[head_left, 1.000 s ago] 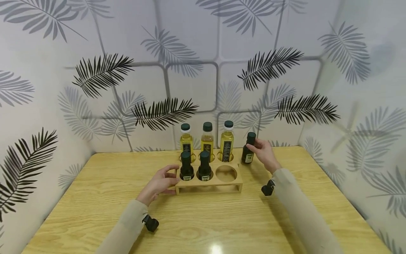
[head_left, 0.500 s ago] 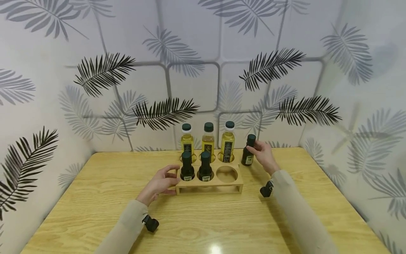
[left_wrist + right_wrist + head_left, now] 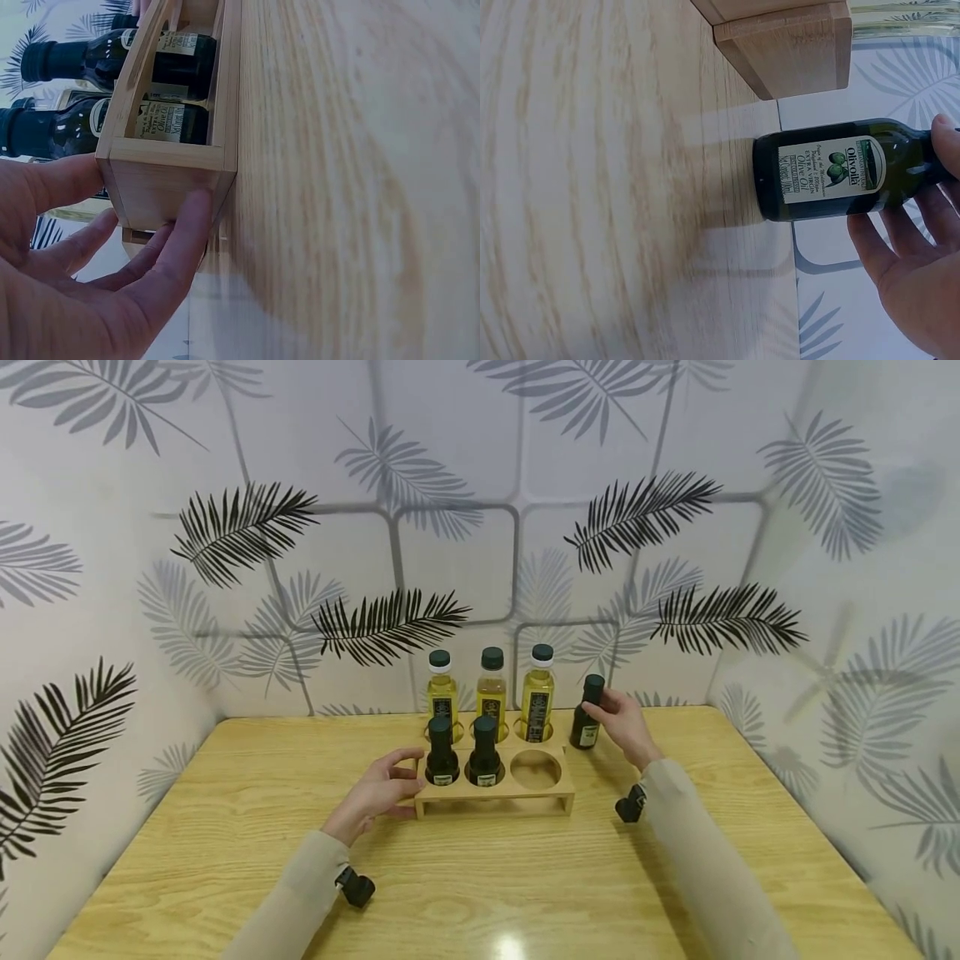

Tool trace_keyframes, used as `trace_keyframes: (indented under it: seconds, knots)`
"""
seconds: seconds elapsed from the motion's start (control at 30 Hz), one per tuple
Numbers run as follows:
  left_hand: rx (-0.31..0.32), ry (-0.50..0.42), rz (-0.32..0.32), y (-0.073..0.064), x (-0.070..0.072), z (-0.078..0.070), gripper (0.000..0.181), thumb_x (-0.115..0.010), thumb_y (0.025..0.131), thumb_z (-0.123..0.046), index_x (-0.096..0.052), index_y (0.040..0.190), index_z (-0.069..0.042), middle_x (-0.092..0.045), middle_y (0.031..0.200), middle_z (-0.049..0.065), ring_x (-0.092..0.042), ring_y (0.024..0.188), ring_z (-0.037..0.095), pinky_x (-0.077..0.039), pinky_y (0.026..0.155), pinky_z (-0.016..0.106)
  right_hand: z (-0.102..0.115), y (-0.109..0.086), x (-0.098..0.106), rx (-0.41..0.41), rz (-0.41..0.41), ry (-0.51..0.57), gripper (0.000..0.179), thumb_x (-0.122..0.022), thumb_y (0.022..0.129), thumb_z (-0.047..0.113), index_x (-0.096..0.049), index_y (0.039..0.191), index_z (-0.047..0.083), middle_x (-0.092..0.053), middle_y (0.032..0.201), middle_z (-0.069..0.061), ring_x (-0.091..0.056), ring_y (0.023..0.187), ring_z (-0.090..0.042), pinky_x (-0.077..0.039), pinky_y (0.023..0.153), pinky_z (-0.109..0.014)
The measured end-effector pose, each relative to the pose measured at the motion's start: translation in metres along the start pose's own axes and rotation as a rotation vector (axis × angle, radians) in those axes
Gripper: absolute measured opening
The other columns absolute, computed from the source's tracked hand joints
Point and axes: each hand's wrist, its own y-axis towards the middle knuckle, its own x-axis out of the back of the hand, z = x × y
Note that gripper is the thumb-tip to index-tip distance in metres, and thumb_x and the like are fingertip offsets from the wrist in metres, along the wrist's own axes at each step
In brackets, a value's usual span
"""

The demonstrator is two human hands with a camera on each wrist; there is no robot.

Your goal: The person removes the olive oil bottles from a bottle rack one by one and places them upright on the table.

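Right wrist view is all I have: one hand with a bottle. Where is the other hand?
Observer: The left hand touches the left end of a rack.
Visitor: What stands in the front row there?
Observer: Two dark bottles, side by side.
Visitor: Is there a free spot in that row?
Observer: Yes, the hole at its right end is empty.

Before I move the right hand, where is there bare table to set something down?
Bare: the table in front of the rack, left of the left hand, and right of the right hand; the rack's front right hole is open. Crowded: the other five hold bottles, and the held bottle is close to the rack's right end.
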Motion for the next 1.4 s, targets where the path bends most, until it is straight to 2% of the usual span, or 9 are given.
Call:
trace_keyframes:
  seconds: [0.2,0.3,0.47,0.57,0.67,0.87,1.0,1.17,1.4]
  knots:
    - [-0.002,0.016,-0.015,-0.001,0.0,-0.001,0.052,-0.061,0.096,-0.007,-0.047,0.145,-0.02,-0.048,0.135,0.023,-0.059,0.113,0.033,-0.059,0.082,0.049,0.003,-0.007,0.0,0.004,-0.016,0.081,0.053,-0.063,0.098,0.022,-0.048,0.144,0.002,-0.052,0.141,-0.025,-0.049,0.131,-0.037,-0.04,0.112,-0.049]
    - [0.002,0.018,-0.016,-0.001,0.0,-0.002,0.052,-0.061,0.096,-0.008,-0.047,0.145,-0.02,-0.049,0.135,0.022,-0.059,0.113,0.032,-0.059,0.083,0.048,0.006,-0.014,-0.001,0.003,-0.065,0.088,0.05,-0.064,0.097,0.021,-0.051,0.141,0.001,-0.054,0.138,-0.024,-0.051,0.127,-0.036,-0.044,0.108,-0.046]
    - [-0.014,0.031,-0.01,0.003,0.001,-0.002,0.053,-0.06,0.097,-0.008,-0.046,0.146,-0.02,-0.048,0.134,0.023,-0.061,0.11,0.03,-0.059,0.083,0.047,0.002,-0.017,-0.006,-0.011,-0.203,0.063,0.044,-0.066,0.095,0.025,-0.058,0.132,0.003,-0.059,0.127,-0.019,-0.059,0.105,-0.015,-0.052,0.089,-0.026]
    - [-0.017,0.038,-0.011,0.004,0.002,-0.003,0.053,-0.059,0.097,-0.007,-0.045,0.146,-0.02,-0.049,0.134,0.022,-0.061,0.109,0.03,-0.059,0.083,0.048,0.005,-0.019,-0.009,-0.021,-0.243,0.086,0.038,-0.065,0.096,0.021,-0.06,0.128,0.001,-0.06,0.122,-0.018,-0.057,0.092,-0.004,-0.056,0.086,-0.028]
    - [-0.013,0.039,-0.021,0.005,0.003,-0.003,0.052,-0.06,0.097,-0.007,-0.046,0.145,-0.021,-0.049,0.134,0.022,-0.062,0.108,0.03,-0.059,0.083,0.047,0.008,-0.021,-0.011,-0.04,-0.245,0.121,0.036,-0.065,0.096,0.019,-0.06,0.125,-0.001,-0.061,0.115,-0.012,-0.057,0.09,-0.004,-0.058,0.089,-0.035]
    - [-0.029,0.019,-0.01,0.006,0.0,-0.004,0.051,-0.063,0.095,-0.009,-0.049,0.142,-0.019,-0.049,0.136,0.021,-0.06,0.112,0.031,-0.059,0.084,0.047,0.018,-0.028,-0.013,-0.136,-0.161,0.294,0.037,-0.063,0.097,0.018,-0.057,0.127,-0.004,-0.061,0.096,0.007,-0.061,0.093,-0.013,-0.057,0.09,-0.039]
    - [-0.026,0.003,-0.02,0.005,-0.001,-0.003,0.049,-0.064,0.094,-0.009,-0.051,0.14,-0.018,-0.048,0.138,0.02,-0.059,0.114,0.032,-0.058,0.084,0.048,0.03,-0.037,-0.023,-0.201,-0.055,0.418,0.032,-0.062,0.098,0.016,-0.057,0.124,-0.002,-0.064,0.094,0.005,-0.062,0.089,-0.013,-0.056,0.093,-0.037]
    - [-0.027,-0.007,-0.012,0.003,0.0,0.0,0.049,-0.064,0.095,-0.009,-0.05,0.141,-0.018,-0.047,0.137,0.021,-0.059,0.114,0.032,-0.058,0.084,0.049,0.042,-0.051,-0.042,-0.172,0.031,0.449,0.023,-0.062,0.098,0.014,-0.06,0.117,0.001,-0.065,0.096,0.002,-0.063,0.09,-0.015,-0.058,0.087,-0.034]
    - [-0.002,-0.008,-0.008,0.006,0.002,0.003,0.049,-0.064,0.095,-0.01,-0.05,0.141,-0.022,-0.047,0.136,0.019,-0.058,0.114,0.031,-0.059,0.082,0.046,0.052,-0.069,-0.07,-0.148,0.124,0.431,0.042,-0.065,0.096,0.017,-0.055,0.127,-0.009,-0.068,0.105,-0.005,-0.065,0.095,-0.015,-0.057,0.09,-0.037]
